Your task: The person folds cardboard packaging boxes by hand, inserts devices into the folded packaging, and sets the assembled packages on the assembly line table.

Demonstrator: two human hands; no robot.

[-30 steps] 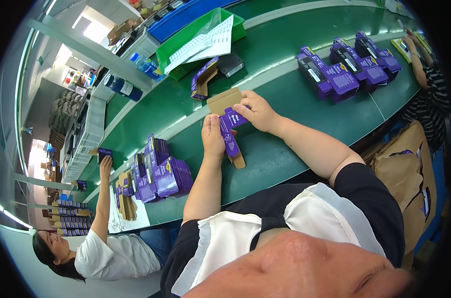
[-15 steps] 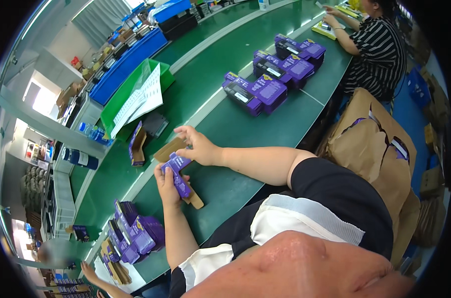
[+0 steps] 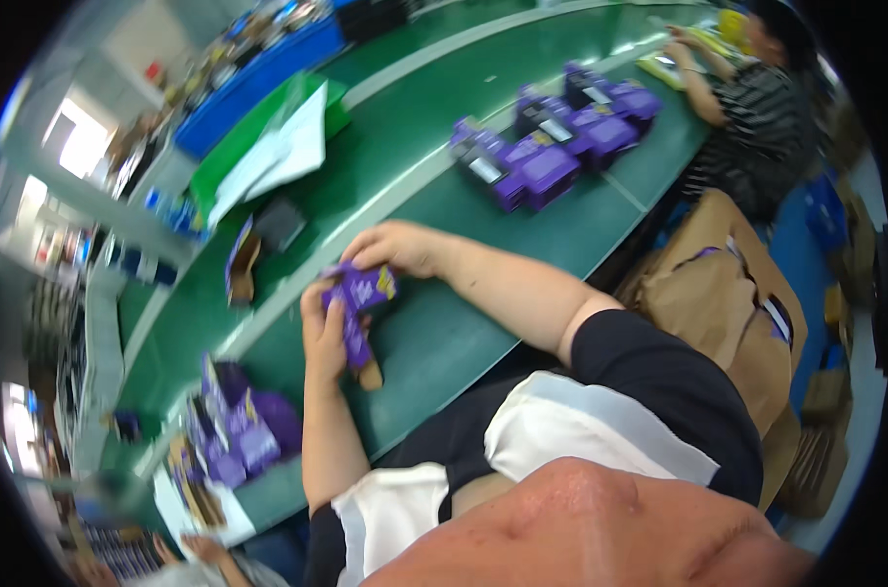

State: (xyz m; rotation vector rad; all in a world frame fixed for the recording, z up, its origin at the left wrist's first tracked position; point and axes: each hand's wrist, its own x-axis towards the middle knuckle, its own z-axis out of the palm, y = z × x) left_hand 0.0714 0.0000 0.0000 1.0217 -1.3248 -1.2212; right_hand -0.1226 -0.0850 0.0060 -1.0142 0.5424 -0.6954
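A small purple cardboard box [image 3: 366,288] is held over the green table between both my hands. My left hand [image 3: 322,333] is wrapped round its near left side, thumb along the purple face. My right hand [image 3: 397,248] grips its upper end, with the fingers bent over the far edge. A bare brown cardboard flap [image 3: 370,376] sticks out at the box's lower end. Just beyond my hands, an open purple-and-brown carton [image 3: 241,262] stands beside a dark flat piece [image 3: 279,225]. Motion blur smears the finer detail.
Purple boxes stand in groups on the green table [image 3: 434,328], some at the right [image 3: 544,168], others at the left [image 3: 237,435]. A green bin [image 3: 204,186] holds papers. A large brown paper bag [image 3: 698,293] is at my right. Co-workers sit at both ends.
My right hand has closed onto the box's upper end from a looser, spread pose. The brown flap there is now folded over, showing a purple face. The whole view has shifted slightly.
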